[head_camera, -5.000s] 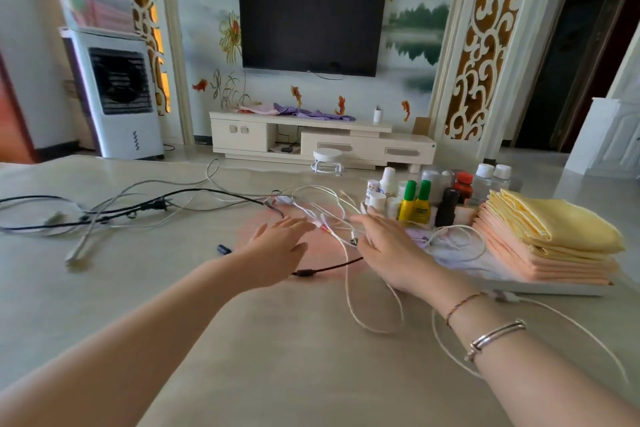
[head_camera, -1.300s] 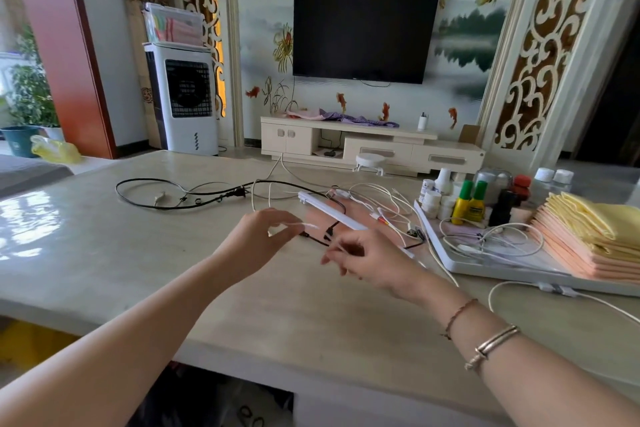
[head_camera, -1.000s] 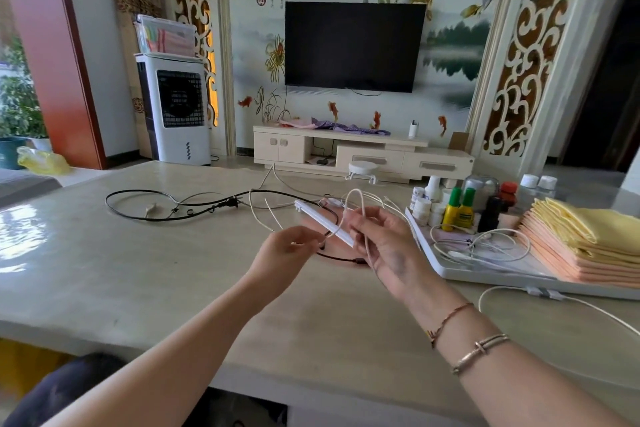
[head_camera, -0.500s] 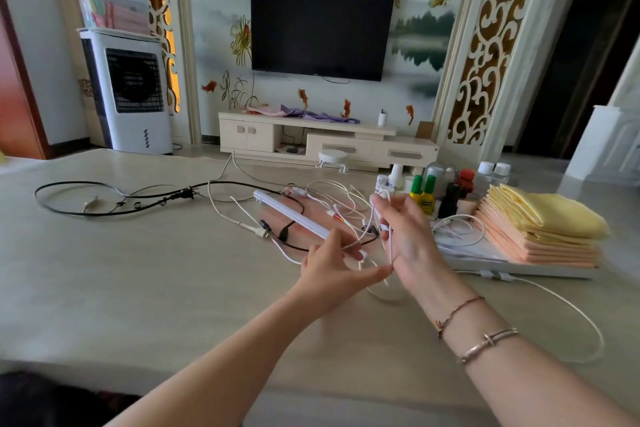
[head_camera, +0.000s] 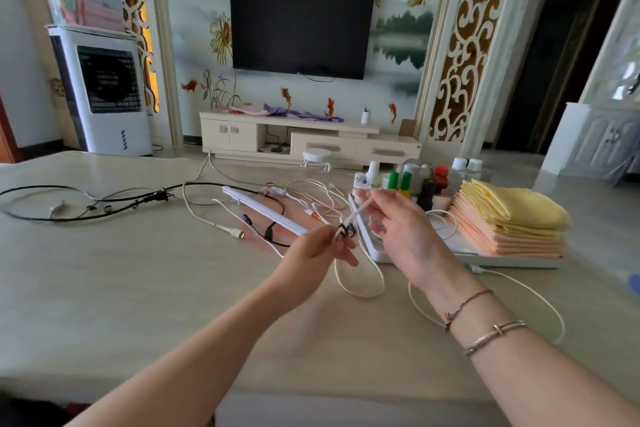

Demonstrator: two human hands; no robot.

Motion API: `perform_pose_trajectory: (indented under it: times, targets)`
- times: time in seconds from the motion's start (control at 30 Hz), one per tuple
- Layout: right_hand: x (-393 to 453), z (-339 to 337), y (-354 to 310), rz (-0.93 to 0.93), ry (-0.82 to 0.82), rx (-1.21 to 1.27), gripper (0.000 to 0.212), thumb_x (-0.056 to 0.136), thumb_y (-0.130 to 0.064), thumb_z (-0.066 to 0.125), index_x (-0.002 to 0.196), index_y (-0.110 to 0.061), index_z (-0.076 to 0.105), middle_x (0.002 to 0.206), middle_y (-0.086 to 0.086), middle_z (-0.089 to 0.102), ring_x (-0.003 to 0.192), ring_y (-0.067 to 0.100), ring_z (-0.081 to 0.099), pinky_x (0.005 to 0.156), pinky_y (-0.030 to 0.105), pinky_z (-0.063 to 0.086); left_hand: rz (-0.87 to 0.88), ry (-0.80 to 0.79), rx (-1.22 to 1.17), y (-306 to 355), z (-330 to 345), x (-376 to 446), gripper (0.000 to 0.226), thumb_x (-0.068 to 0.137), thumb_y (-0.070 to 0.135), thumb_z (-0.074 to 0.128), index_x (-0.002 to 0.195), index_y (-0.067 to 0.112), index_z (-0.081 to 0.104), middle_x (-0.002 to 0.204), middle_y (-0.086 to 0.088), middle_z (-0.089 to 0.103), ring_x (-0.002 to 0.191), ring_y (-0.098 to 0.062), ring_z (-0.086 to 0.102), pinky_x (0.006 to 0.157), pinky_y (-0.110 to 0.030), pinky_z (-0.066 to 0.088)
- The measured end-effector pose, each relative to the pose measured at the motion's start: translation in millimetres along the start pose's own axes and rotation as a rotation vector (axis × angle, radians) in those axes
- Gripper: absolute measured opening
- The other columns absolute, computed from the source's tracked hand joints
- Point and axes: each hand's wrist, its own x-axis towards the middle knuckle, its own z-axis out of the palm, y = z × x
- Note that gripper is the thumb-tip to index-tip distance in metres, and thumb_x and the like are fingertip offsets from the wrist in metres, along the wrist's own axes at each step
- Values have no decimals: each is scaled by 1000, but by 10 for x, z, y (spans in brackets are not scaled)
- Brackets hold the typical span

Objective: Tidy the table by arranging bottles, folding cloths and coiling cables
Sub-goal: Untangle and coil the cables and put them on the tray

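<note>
One broad pale counter (head_camera: 138, 288) carries everything, and on its right side a white tray (head_camera: 464, 255) holds a stack of folded cloths (head_camera: 509, 225), peach below and yellow on top, with a cluster of small bottles (head_camera: 405, 180) standing at the tray's far edge just beside the stack. Across the counter's far left a black cable (head_camera: 69, 215) sprawls in loose loops, ending in a plug near the middle. A long white bar (head_camera: 263, 210), perhaps a light strip, lies slanted among a tangle of thin white cords (head_camera: 311, 191) just left of the tray. Both hands are raised above the counter near the tray's left end, close together. The right hand (head_camera: 408, 236) has its forefinger and thumb pinched on the upper end of a white cable (head_camera: 360, 284), the other fingers relaxed and spread. The left hand (head_camera: 322, 250) curls its fingers round the same cable lower down, where a small dark tie or clip sits; below that grip the cable hangs in a narrow loop that reaches the counter. A further stretch of white cable trails in a wide arc on the counter under the right forearm.
</note>
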Motion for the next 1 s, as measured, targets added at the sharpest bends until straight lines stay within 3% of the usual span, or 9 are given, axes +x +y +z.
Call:
perform_pose_trajectory:
  times: [0.13, 0.27, 0.37, 0.47, 0.57, 0.63, 0.7, 0.8, 1.0]
  targets:
    - [56, 217, -57, -52, -129, 48, 12, 85, -21, 58, 88, -16, 68, 92, 0, 71, 90, 12, 64, 91, 34, 39, 6, 44, -78, 117, -298, -66, 23, 95, -8, 35, 97, -4, 58, 58, 9, 57, 59, -14, 54, 66, -18, 42]
    - [110, 594, -59, -98, -248, -10, 21, 97, -11, 47, 94, -11, 68, 108, 8, 72, 107, 22, 65, 97, 36, 43, -149, 143, -263, 216, -662, -184, 29, 99, -4, 30, 89, 3, 56, 51, 9, 34, 45, -5, 33, 55, -20, 36]
    - [187, 878, 21, -130, -272, -99, 24, 98, -3, 41, 88, -11, 62, 107, 11, 72, 104, 23, 67, 94, 34, 46, -282, 248, -431, 217, -996, -320, 28, 96, -3, 31, 87, 7, 56, 54, 6, 25, 43, -8, 23, 45, -18, 27]
    - [292, 1129, 246, -154, -267, -340, 27, 94, 5, 37, 88, -13, 57, 102, 7, 73, 98, 18, 69, 85, 27, 49, -375, 341, -552, 156, -1316, -448, 20, 91, 3, 36, 80, 12, 50, 57, 6, 21, 42, -8, 18, 39, -17, 18]
    - [403, 1381, 627, -158, -405, -618, 34, 93, 6, 35, 92, -19, 57, 105, 7, 68, 93, 18, 66, 84, 29, 53, -390, 414, -568, 25, -1595, -561, 25, 96, 15, 46, 73, 20, 38, 57, 6, 21, 42, -6, 15, 37, -14, 12]
    - [463, 1526, 824, -164, -526, -836, 33, 93, -1, 39, 99, -26, 60, 108, 1, 65, 96, 14, 62, 90, 29, 50, -391, 437, -560, -52, -1721, -619, 30, 99, 25, 46, 72, 22, 34, 57, 7, 22, 43, -6, 15, 36, -13, 11]
    - [541, 1698, 932, -192, -604, -1021, 26, 96, -11, 42, 107, -24, 62, 103, -3, 63, 95, 10, 57, 84, 22, 45, -390, 469, -582, -124, -1853, -668, 31, 100, 29, 43, 72, 22, 31, 57, 7, 23, 43, -6, 15, 35, -13, 12]
    - [623, 1856, 957, -369, -633, -1332, 21, 97, -23, 44, 109, -22, 61, 86, -5, 53, 95, 14, 48, 83, 29, 40, -390, 539, -625, -207, -1962, -692, 34, 102, 30, 40, 71, 22, 29, 58, 7, 21, 43, -6, 16, 34, -14, 13]
    - [537, 1876, 871, -585, -626, -1519, 17, 97, -23, 39, 102, -15, 53, 87, 5, 57, 81, 23, 45, 72, 28, 22, -342, 634, -669, -264, -1997, -575, 35, 103, 31, 37, 71, 22, 27, 52, 8, 22, 40, -5, 16, 33, -15, 13]
